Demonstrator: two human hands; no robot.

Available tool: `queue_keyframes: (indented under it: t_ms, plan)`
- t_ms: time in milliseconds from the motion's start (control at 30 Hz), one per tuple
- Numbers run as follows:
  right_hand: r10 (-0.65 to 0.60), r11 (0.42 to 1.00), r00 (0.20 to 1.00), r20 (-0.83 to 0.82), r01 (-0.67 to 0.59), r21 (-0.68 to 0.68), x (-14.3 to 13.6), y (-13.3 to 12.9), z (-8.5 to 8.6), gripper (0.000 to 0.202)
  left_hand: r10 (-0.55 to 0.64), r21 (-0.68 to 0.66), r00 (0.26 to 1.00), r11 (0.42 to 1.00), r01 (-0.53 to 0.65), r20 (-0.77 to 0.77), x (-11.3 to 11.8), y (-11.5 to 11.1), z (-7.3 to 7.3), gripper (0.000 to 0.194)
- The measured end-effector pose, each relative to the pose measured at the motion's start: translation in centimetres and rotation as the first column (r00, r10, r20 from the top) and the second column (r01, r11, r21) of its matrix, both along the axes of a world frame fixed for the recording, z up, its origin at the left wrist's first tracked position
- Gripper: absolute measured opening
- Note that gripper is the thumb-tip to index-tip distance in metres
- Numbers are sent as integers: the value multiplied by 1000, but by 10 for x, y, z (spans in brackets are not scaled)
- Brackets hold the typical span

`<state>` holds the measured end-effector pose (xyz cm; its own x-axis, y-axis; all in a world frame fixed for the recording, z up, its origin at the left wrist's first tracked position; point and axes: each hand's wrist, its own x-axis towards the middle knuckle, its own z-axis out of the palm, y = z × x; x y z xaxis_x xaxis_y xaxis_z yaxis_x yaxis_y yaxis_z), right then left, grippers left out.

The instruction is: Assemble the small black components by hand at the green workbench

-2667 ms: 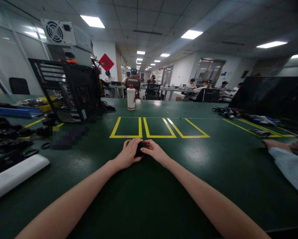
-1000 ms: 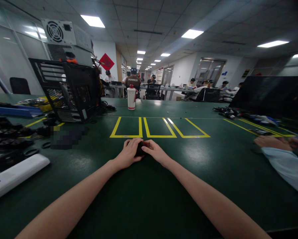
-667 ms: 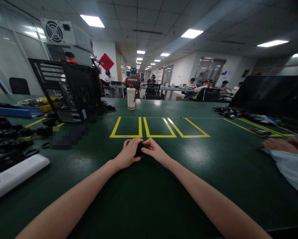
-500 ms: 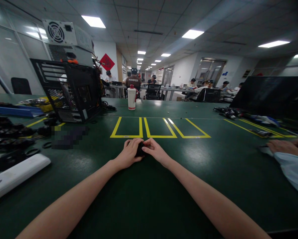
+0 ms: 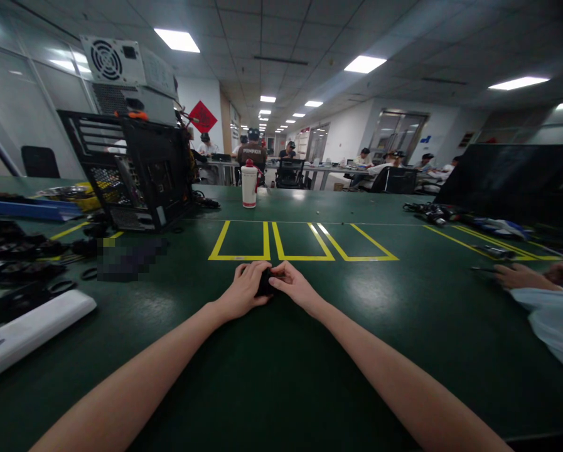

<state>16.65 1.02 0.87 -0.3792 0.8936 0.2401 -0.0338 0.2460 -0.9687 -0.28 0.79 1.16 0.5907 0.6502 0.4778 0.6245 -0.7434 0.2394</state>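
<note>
Both of my hands rest together on the green table (image 5: 281, 370), just in front of three yellow taped boxes (image 5: 300, 242). My left hand (image 5: 241, 290) and my right hand (image 5: 293, 285) close from either side around a small black object (image 5: 264, 284). Most of that object is hidden by my fingers, so its shape cannot be made out. My forearms stretch flat along the table toward it.
An open black computer case (image 5: 135, 172) with a grey power supply (image 5: 125, 66) on top stands at the left. Black fans (image 5: 17, 251) and a white bar (image 5: 27, 329) lie nearer left. A white bottle (image 5: 249, 183) stands behind. A co-worker's hands (image 5: 521, 276) work at the right by a black panel (image 5: 511, 179).
My hands and the black object have stayed in place. The co-worker's hands at the right have shifted about on the table.
</note>
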Motion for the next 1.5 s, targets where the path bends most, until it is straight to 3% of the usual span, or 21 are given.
queue_keyframes:
  t_ms: [233, 400, 600, 800, 967, 1167, 1300, 1500]
  plan:
    - [-8, 995, 999, 42, 12, -101, 1, -2, 7, 32, 2, -9, 1000, 1000, -2, 0, 0, 0, 1, 61]
    - [69, 997, 997, 24, -68, -29, 2, -7, 8, 39, -7, -31, 1000, 999, 6, -14, -1, -3, 5, 58]
    - [6, 1000, 999, 51, -7, 14, 1, -5, 4, 21, -2, -4, 1000, 1000, 2, -6, 0, -2, 3, 60]
    - [23, 998, 998, 61, -19, -67, 3, 0, 1, 31, -8, -8, 1000, 1000, 8, -4, -1, -2, 2, 60]
    - [81, 997, 997, -2, -81, -17, 4, -1, -1, 42, -5, -12, 1000, 1000, 5, -3, -1, -1, 2, 60]
    - [19, 1000, 1000, 8, -19, -2, 0, -4, 3, 22, -3, 0, 1000, 1000, 3, 2, 0, -1, 1, 59]
    - [-5, 999, 999, 40, 7, -47, 0, -3, 5, 27, -6, -13, 1000, 1000, 6, -4, 0, -2, 3, 58]
    - [99, 993, 995, 10, -98, -71, 4, -1, 4, 37, -7, -25, 1000, 1000, 7, -10, -1, -3, 5, 59]
